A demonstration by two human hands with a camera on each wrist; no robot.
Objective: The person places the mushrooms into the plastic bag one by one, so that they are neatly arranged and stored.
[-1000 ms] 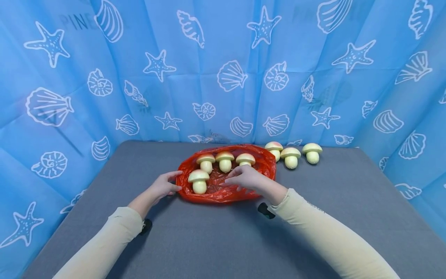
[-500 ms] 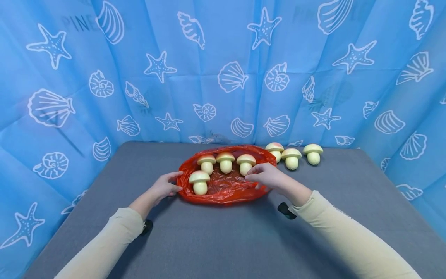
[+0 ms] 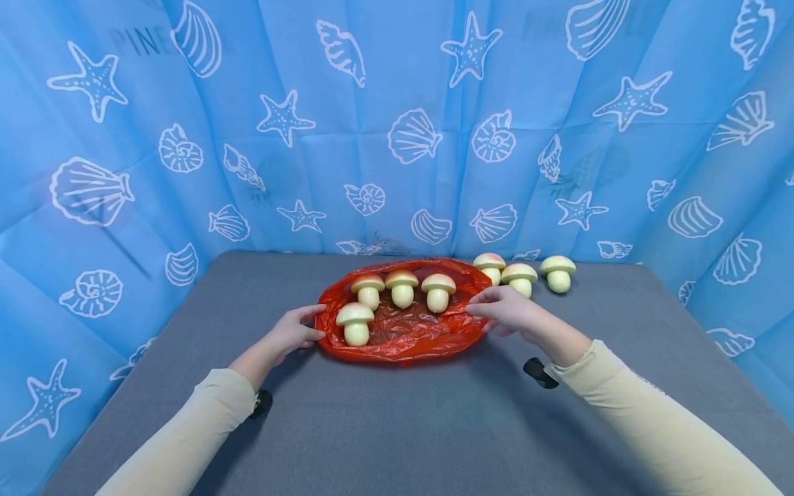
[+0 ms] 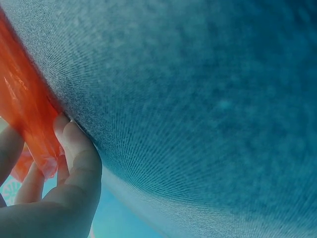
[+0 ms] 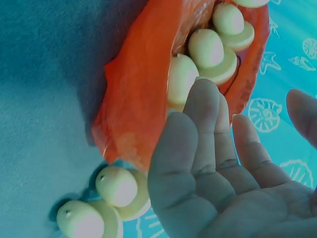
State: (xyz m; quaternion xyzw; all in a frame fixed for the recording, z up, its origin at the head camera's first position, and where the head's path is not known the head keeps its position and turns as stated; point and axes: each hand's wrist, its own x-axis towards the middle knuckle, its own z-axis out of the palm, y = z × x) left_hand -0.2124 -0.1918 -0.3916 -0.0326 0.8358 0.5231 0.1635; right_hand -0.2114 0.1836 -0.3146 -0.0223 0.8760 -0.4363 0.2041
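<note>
A red plastic bag (image 3: 409,334) lies on the table with its mouth spread open. Inside, several pale toy mushrooms show: one (image 3: 356,324) at the front left, others (image 3: 402,288) along the back. My left hand (image 3: 290,334) holds the bag's left edge; in the left wrist view its fingers (image 4: 79,158) curl round the gathered plastic. My right hand (image 3: 511,313) is at the bag's right edge, palm visible in the right wrist view with relaxed fingers (image 5: 171,153) and nothing gripped. Whether it touches the plastic is unclear. Beyond it stand three more mushrooms (image 3: 557,272), outside the bag.
The grey cloth-covered table (image 3: 397,427) stretches in front of the bag and to both sides. Behind and around it hangs a blue curtain (image 3: 384,165) printed with shells and starfish. A dark wrist device (image 3: 541,373) sits under my right forearm.
My right hand has moved right, from over the middle of the bag to its right edge. The left hand and the mushrooms have stayed in place.
</note>
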